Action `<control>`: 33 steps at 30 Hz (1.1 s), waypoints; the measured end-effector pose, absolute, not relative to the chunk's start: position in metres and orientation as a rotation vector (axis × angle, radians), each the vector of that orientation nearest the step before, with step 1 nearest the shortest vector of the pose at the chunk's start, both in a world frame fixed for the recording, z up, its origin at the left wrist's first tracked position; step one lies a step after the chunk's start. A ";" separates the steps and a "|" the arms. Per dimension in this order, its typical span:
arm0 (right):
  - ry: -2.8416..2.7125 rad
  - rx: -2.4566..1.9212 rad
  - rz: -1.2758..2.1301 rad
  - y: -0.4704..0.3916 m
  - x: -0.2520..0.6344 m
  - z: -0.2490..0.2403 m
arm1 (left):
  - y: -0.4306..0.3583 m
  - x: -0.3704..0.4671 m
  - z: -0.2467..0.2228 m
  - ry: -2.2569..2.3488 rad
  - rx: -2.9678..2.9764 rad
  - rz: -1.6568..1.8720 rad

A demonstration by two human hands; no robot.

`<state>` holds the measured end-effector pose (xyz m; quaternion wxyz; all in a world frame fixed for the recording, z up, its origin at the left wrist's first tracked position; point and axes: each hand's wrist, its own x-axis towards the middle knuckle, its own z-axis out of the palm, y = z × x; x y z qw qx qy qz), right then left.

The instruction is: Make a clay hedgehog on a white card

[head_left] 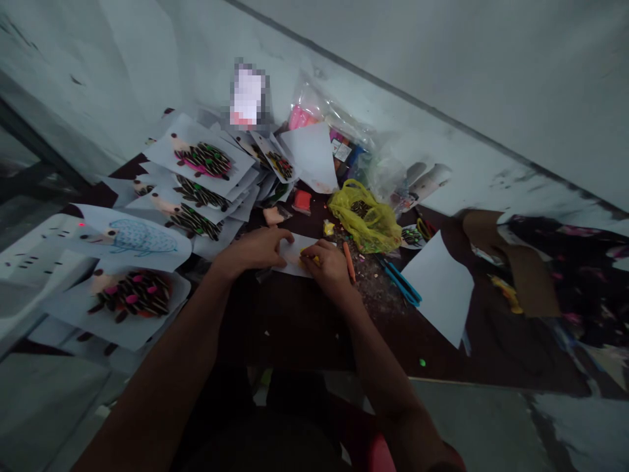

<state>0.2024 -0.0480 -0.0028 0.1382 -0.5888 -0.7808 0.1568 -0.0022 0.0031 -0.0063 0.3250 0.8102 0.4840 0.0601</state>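
A small white paper (292, 263) lies on the dark table, with both hands over it. My left hand (260, 250) rests at its left side, fingers apart and curved down, with nothing visible between them. The fingers of my right hand (328, 262) press on a small yellow piece of clay (310, 259) on the paper. Just right of that hand lies an orange stick-like tool (348, 262). Behind the paper are a peach clay lump (275, 215), a red clay block (302, 201) and a small yellow packet (329, 228).
Paper sheets with clay hedgehogs (132, 292) are piled on the left. A yellow plastic bag (366, 216), blue scissors (403, 283) and a white sheet (439, 288) are on the right. Clear bags (334, 118) lean against the wall. Dark patterned cloth (570, 275) lies far right.
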 end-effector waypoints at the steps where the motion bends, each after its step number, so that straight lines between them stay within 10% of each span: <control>1: -2.265 -1.709 0.438 -0.048 0.202 -0.003 | 0.003 -0.002 -0.006 1.268 2.121 0.148; 33: -2.518 -1.722 0.308 -0.059 0.197 0.023 | 0.007 -0.005 -0.009 1.244 2.111 0.155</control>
